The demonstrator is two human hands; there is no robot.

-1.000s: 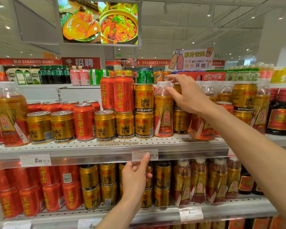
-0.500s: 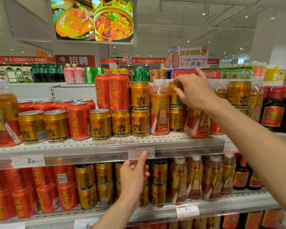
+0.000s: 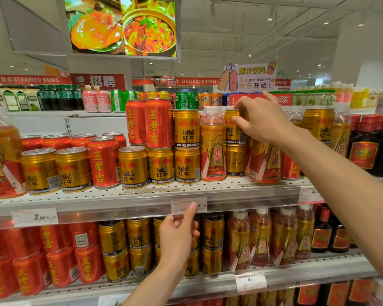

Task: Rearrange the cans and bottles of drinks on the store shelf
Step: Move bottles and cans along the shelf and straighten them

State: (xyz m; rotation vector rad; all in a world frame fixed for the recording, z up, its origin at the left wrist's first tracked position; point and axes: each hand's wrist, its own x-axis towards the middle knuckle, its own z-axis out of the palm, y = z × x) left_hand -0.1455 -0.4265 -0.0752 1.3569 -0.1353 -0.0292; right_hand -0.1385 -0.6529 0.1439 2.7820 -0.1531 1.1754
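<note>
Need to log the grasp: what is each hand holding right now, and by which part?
The right hand grips the upper stacked gold can by its top rim and side. The left hand holds nothing; its finger touches the price tag.

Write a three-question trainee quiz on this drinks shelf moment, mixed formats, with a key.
1. True or false: the right hand grips a red can.
2. What does the left hand touch with its forefinger? A) a bottle cap B) the price tag on the upper shelf rail C) a lower-shelf can
3. Fill in: the gold can being gripped is stacked on another ____ can, right of the orange bottle.

Key: 1 false; 2 B; 3 gold
</note>
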